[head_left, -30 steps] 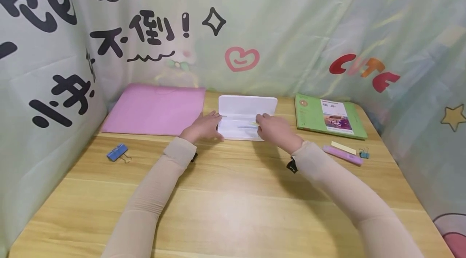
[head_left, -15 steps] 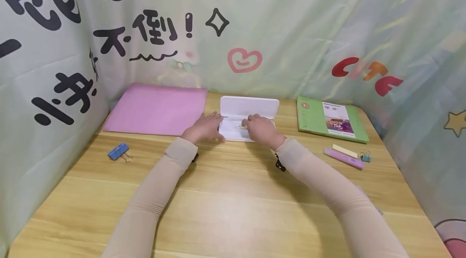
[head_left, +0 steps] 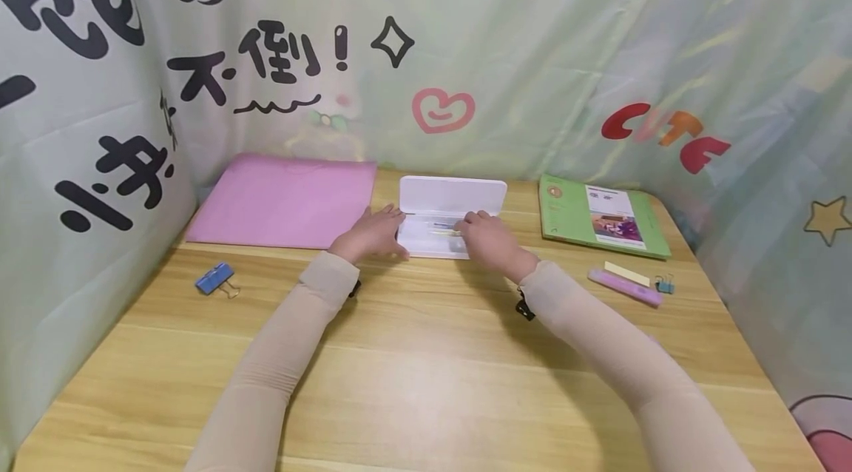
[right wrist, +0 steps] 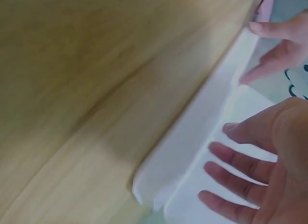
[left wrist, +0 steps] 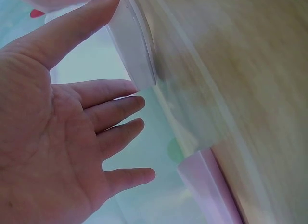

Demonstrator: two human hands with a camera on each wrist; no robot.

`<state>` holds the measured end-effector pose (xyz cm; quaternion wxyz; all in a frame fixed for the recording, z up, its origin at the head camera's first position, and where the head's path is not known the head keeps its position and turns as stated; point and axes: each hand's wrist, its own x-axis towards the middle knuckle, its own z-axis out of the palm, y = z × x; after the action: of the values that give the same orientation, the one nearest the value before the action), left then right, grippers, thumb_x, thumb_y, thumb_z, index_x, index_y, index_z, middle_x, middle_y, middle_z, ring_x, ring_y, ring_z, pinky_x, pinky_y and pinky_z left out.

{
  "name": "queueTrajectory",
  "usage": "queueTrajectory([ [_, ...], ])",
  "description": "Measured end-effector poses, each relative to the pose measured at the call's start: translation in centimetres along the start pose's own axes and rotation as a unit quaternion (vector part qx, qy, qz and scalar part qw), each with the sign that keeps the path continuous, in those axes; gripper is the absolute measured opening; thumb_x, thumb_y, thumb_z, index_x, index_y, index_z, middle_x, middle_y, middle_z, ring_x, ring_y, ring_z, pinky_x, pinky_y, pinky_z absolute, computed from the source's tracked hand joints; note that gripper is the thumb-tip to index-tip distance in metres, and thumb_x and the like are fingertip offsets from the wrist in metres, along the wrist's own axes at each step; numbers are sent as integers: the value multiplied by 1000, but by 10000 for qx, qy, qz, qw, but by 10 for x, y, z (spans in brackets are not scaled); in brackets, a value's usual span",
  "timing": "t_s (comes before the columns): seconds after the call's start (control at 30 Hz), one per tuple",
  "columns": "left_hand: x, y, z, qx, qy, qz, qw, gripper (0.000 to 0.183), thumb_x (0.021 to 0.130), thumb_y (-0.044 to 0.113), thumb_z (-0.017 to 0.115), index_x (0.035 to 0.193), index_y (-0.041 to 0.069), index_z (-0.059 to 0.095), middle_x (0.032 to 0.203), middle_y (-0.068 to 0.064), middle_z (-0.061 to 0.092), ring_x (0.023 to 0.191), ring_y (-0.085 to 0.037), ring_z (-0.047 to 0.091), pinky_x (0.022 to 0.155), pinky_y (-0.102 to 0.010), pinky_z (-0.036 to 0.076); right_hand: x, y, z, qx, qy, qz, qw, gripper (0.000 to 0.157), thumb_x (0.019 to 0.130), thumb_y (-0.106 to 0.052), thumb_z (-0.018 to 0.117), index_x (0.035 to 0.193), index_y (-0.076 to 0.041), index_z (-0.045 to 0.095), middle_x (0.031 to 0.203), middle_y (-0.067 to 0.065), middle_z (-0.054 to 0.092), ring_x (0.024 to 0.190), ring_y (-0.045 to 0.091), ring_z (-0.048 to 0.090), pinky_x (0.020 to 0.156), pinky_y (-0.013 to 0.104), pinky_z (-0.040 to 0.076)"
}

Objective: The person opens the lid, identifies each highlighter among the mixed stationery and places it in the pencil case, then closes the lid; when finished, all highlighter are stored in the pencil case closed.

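An open white pencil case (head_left: 429, 246) lies at the back of the table with its lid (head_left: 452, 194) raised. Slim pens (head_left: 444, 226), showing blue and yellow, lie inside. My left hand (head_left: 374, 234) steadies the case's left end, thumb at the front corner. In the left wrist view its fingers (left wrist: 118, 111) are spread and mostly straight, the index tip right at the case end (left wrist: 132, 46). Over the right half of the case is my right hand (head_left: 494, 241). The right wrist view shows its fingers (right wrist: 236, 185) extended and apart, nothing visible between them.
A pink folder (head_left: 286, 202) lies left of the case, a blue binder clip (head_left: 214, 278) in front of it. At the right are a green book (head_left: 602, 219), a purple stick-like item (head_left: 626, 287), a cream strip (head_left: 627, 274) and a small teal clip (head_left: 665, 285). A printed curtain (head_left: 519, 50) hangs behind.
My right hand moved left over the case, then back a little to the right. The pens beside its fingers have shifted in the case. My left hand has stayed at the case's end.
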<state>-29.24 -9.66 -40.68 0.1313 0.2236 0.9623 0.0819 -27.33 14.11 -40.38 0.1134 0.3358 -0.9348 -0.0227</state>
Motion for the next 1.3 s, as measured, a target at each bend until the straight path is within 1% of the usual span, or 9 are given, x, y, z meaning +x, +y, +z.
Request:
queueTrajectory([
  [0.13, 0, -2, 1, -21, -12, -17, 10000, 93, 68, 55, 62, 138, 8, 21, 142, -6, 15, 130, -23, 3, 101, -51, 0, -14, 5, -12, -24, -101, 376, 9992, 28, 75, -2, 53, 100, -8, 62, 87, 8, 57, 75, 24, 50, 62, 35, 46],
  [0.27, -1, -4, 2, -6, -1, -60, 10000, 93, 68, 55, 62, 138, 8, 21, 143, -5, 15, 130, -23, 3, 101, -51, 0, -29, 9, -23, -84, -517, 1036, 9932, 21, 76, -8, 54, 96, -8, 60, 83, 8, 56, 73, 24, 50, 53, 37, 45],
  [0.53, -1, -4, 2, -11, -42, -44, 10000, 93, 69, 55, 61, 138, 7, 21, 143, -6, 15, 130, -24, 4, 100, -52, 1, -59, 18, -38, -222, -2033, 2142, 9551, 11, 80, -13, 49, 78, -6, 57, 69, 8, 54, 58, 24, 50, 48, 43, 42],
  [0.6, -2, -4, 2, 1, -55, -34, 10000, 93, 69, 55, 61, 138, 7, 21, 143, -6, 15, 130, -24, 4, 100, -52, 1, -66, 19, -40, -216, -2264, 2205, 9485, 17, 82, -16, 47, 70, -9, 57, 65, 6, 53, 55, 22, 49, 48, 43, 43],
  [0.7, -3, -4, 1, -47, -40, -42, 10000, 93, 69, 54, 62, 138, 7, 21, 143, -6, 15, 130, -24, 4, 100, -52, 0, -74, 20, -40, -101, -2533, 2202, 9419, 41, 89, -22, 39, 54, -11, 57, 60, 5, 52, 50, 20, 48, 43, 39, 42],
  [0.8, -4, -3, 0, -117, 13, -47, 9999, 92, 69, 53, 63, 137, 7, 23, 142, -5, 16, 130, -23, 4, 100, -52, -1, -80, 19, -38, -100, -2571, 2130, 9426, 59, 93, -30, 32, 41, -15, 57, 60, 6, 54, 48, 20, 48, 40, 36, 41],
  [0.87, -4, -3, 0, -132, 39, -36, 9999, 91, 69, 53, 63, 137, 7, 23, 142, -5, 17, 130, -23, 4, 100, -52, -1, -83, 19, -36, -130, -2583, 2153, 9417, 64, 94, -33, 29, 38, -16, 56, 60, 6, 55, 47, 20, 48, 40, 34, 41],
  [1.17, -1, -2, 1, -55, 31, -32, 10000, 92, 69, 54, 62, 137, 7, 22, 142, -5, 16, 130, -24, 5, 100, -52, 1, -89, 17, -32, -129, -2328, 2412, 9420, 56, 93, -32, 29, 46, -12, 51, 59, 7, 52, 50, 22, 49, 39, 35, 40],
  [1.3, 0, -2, 2, -26, -21, 10, 10000, 94, 68, 55, 62, 138, 7, 21, 143, -5, 15, 130, -24, 4, 100, -52, 1, -89, 18, -37, 25, -2105, 2454, 9463, 43, 89, -28, 41, 50, -12, 51, 53, 5, 50, 47, 21, 48, 37, 34, 38],
])
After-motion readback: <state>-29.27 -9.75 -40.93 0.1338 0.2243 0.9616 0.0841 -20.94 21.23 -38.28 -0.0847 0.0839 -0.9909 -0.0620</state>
